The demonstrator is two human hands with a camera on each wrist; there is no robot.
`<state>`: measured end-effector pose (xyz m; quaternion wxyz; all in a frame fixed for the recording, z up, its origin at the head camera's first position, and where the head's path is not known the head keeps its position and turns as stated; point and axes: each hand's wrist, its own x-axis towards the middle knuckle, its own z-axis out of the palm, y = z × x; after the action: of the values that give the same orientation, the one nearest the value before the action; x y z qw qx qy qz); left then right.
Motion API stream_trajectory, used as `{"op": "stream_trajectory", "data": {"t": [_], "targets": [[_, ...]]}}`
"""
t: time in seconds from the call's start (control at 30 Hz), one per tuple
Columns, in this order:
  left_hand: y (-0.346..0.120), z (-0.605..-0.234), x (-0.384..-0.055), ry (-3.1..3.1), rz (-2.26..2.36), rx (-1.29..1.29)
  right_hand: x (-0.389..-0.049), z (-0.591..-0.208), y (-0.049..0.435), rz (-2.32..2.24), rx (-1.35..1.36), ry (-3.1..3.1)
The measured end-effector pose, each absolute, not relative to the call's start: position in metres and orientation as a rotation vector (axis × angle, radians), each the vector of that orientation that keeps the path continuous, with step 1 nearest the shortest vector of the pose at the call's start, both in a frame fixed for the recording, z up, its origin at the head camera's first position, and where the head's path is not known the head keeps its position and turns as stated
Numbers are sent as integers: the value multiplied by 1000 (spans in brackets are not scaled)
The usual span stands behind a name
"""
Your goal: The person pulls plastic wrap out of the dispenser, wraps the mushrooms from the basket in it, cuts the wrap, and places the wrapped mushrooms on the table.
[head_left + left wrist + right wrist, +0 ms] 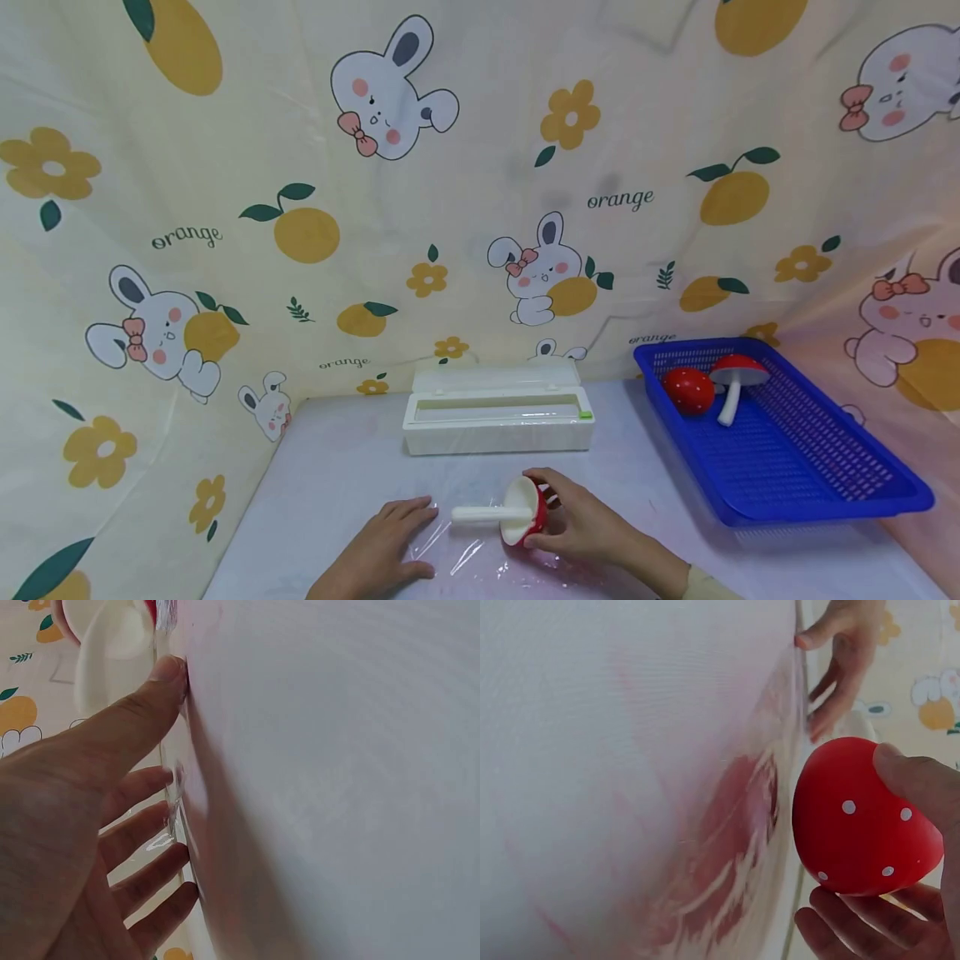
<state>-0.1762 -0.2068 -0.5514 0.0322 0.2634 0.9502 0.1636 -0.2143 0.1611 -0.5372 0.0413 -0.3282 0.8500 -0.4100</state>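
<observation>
A toy mushroom [510, 512] with a red white-dotted cap [859, 817] and a white stem lies on its side on a sheet of clear plastic wrap [468, 554] on the table. My right hand [581, 525] grips the cap, thumb on top and fingers beneath. My left hand [386, 546] lies flat with straight fingers [139, 859] on the left part of the wrap, its thumb tip [169, 671] pressing near the stem [101, 652].
A white wrap dispenser box [498, 412] with its lid up stands behind the hands. At the right a blue basket [810, 467] holds two more red mushrooms [712, 387]. A printed cloth backdrop [480, 183] surrounds the pale table [337, 467].
</observation>
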Motion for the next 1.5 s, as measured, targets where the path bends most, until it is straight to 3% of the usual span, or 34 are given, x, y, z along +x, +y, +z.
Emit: {"op": "stream_trajectory", "data": {"t": [0.33, 0.63, 1.03, 1.23, 1.5], "targets": [[-215, -542, -174, 2864, 612, 751, -212, -537, 160, -1184, -925, 2633], [-228, -543, -177, 2869, 710, 971, -214, -536, 159, -1209, -892, 2567], [-221, -545, -182, 2916, 664, 958, -214, -539, 156, -1301, -856, 2542], [-222, -550, -182, 3000, 760, 1119, -215, -541, 155, -1290, -850, 2543], [-213, -529, -185, 2808, 1013, 860, -216, -539, 154, -1263, -853, 2551]]}}
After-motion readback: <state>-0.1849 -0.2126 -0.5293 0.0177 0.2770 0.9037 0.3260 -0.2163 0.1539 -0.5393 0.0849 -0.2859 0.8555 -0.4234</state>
